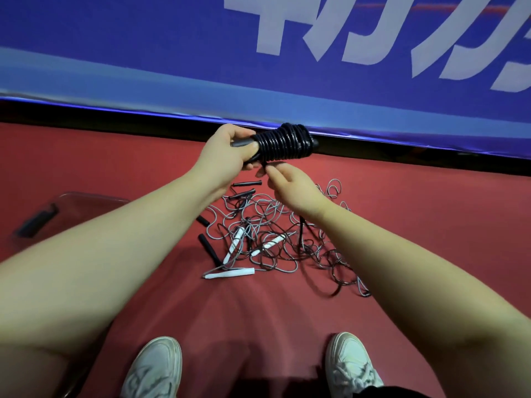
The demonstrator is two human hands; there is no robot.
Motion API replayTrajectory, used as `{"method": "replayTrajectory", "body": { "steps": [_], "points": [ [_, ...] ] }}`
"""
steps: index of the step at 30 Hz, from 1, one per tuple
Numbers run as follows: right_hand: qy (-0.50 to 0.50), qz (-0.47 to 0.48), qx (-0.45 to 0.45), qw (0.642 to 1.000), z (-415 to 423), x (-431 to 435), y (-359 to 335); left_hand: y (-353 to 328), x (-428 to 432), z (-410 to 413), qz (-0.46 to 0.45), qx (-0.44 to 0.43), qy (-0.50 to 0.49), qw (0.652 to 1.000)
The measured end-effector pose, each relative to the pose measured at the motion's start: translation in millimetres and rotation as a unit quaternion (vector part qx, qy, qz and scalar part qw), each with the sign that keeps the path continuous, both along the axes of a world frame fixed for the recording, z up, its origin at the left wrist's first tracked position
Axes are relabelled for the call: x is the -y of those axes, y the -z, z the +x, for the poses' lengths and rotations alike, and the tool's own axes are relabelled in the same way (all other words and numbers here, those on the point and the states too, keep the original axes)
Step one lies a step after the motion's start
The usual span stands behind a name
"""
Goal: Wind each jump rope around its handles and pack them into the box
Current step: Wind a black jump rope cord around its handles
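My left hand (pixel 227 152) grips the handles of a black jump rope (pixel 284 142), with its cord wound in tight coils around them. Just below the coils, my right hand (pixel 290 185) pinches the loose end of that black cord. On the red floor beneath lies a tangled pile of jump ropes (pixel 273 242), grey and black cords with black handles and white handles mixed in. A clear plastic box (pixel 71 208) sits on the floor at the left, partly hidden by my left forearm, with a dark bundle (pixel 37 222) inside.
A blue banner wall (pixel 258 67) with white lettering runs across the back, a black gap along its base. My two white shoes (pixel 156 369) stand at the bottom edge on the red floor.
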State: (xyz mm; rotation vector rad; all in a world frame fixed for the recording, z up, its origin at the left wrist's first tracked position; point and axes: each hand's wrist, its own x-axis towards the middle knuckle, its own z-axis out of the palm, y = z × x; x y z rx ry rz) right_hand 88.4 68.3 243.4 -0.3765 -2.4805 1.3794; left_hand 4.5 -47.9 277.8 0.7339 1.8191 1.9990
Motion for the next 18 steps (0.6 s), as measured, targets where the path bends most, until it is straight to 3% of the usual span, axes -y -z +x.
{"method": "replayTrajectory", "body": {
  "steps": [3,5,10,14,16,18],
  "points": [
    [0.011,0.161,0.054,0.985,0.1,11.6,-7.1,11.7,-1.5,-6.2,-0.044,-0.06,-0.065,0.995],
    [0.009,0.155,0.087,0.984,-1.2,19.6,-8.7,16.8,-2.7,-9.6,-0.058,-0.071,-0.086,0.992],
    [0.045,0.033,0.089,0.994,-0.5,17.5,-21.7,13.9,-2.7,-12.7,-0.08,-0.069,-0.05,0.993],
    [0.012,0.012,0.116,0.993,7.1,17.1,-30.0,13.3,1.6,-13.5,-0.083,-0.087,-0.043,0.992],
    [-0.006,0.052,0.148,0.988,9.3,22.4,-31.7,16.9,4.7,-14.1,-0.108,-0.115,-0.068,0.985],
    [-0.008,0.159,0.188,0.969,8.9,26.8,-33.3,19.0,5.7,-12.0,-0.131,-0.154,-0.081,0.976]
  ]
}}
